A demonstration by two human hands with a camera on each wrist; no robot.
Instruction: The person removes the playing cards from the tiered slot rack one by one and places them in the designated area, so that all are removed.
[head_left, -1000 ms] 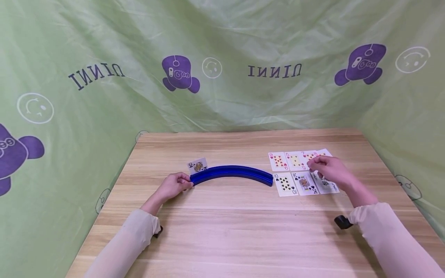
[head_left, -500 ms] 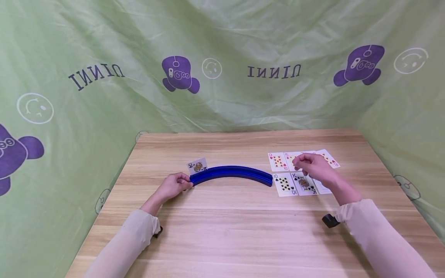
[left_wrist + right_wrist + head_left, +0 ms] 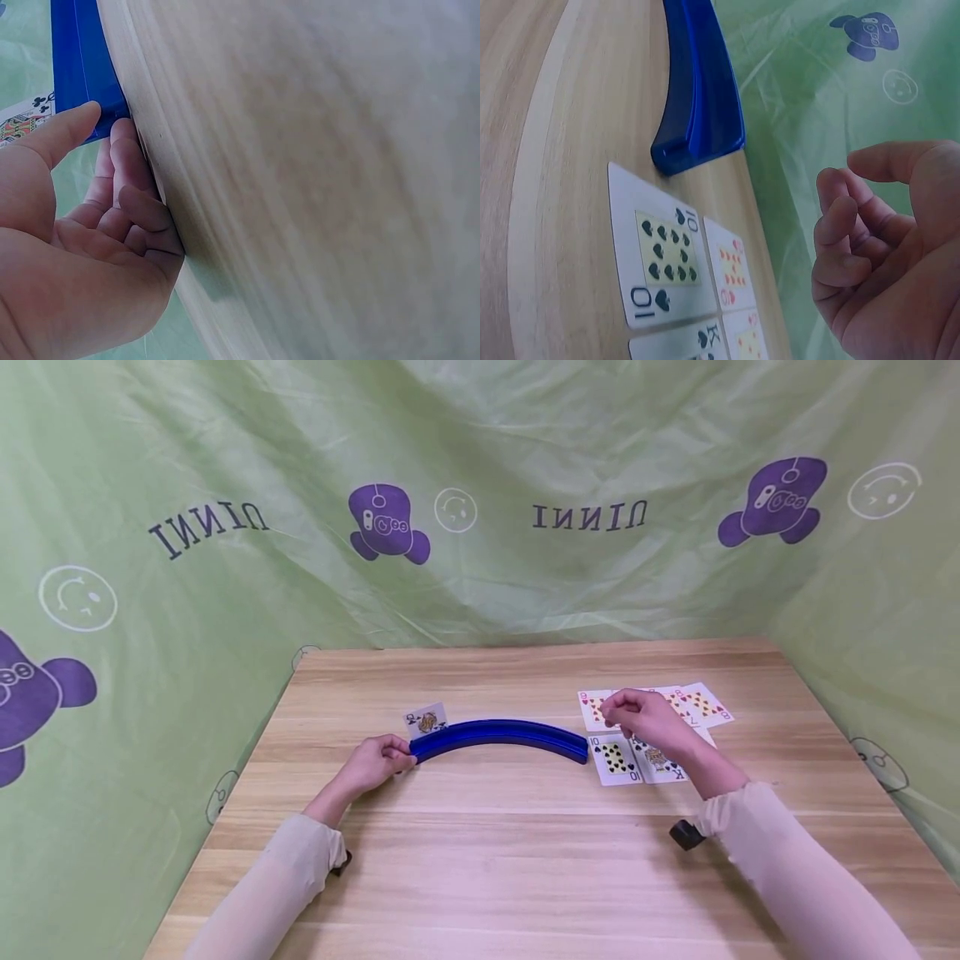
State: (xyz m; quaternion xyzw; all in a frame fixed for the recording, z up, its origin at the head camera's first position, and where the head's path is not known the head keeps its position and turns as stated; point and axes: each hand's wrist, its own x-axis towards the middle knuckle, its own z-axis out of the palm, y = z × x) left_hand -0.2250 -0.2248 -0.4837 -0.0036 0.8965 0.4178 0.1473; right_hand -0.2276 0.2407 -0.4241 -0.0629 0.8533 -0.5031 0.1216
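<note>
A curved blue card holder lies across the middle of the table, with a queen of clubs standing at its left end. My left hand pinches that end between thumb and fingertips; the left wrist view shows the thumb on the blue edge. My right hand hovers over the face-up cards, fingers loosely curled. A gap shows between its thumb and index finger in the right wrist view, with nothing in it. Below it lie the ten of spades and the king of spades; the hand partly hides the red cards behind.
In the back row, the nine of hearts is at the left and the eight of hearts at the right. The wooden table meets a green printed cloth at the back and sides.
My right hand has moved left across the cards, from the right end of the rows toward the nine and ten. My left hand stays at the holder's end.
</note>
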